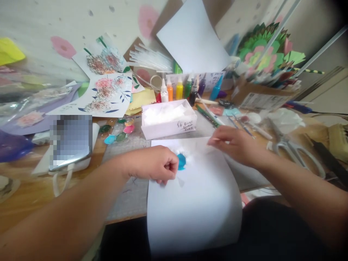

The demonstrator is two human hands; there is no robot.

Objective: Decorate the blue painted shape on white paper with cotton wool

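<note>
Green, blue and pink paints fill the small round wells [120, 137] left of my arms, just beyond the phone [71, 141] with its white cable. My left hand [164, 164] is curled, fingers folded together, right beside the blue patch [181, 161] on the white sheet [191, 214]; whether it grips anything, I cannot tell. Behind the sheet stands an open white box [166, 130], filled with soft-looking white material [164, 114]. Past it, a row of nozzle-topped bottles [179, 89] shows white, orange, yellow, green, black, purple and blue. My right hand [235, 145] has thumb and fingertips drawn together by the sheet's upper right corner; what they pinch, if anything, is too blurred. Farther right, a cardboard box [262, 103] holds a crowded, blurred bundle, with scissors [295, 150] nearer me.
</note>
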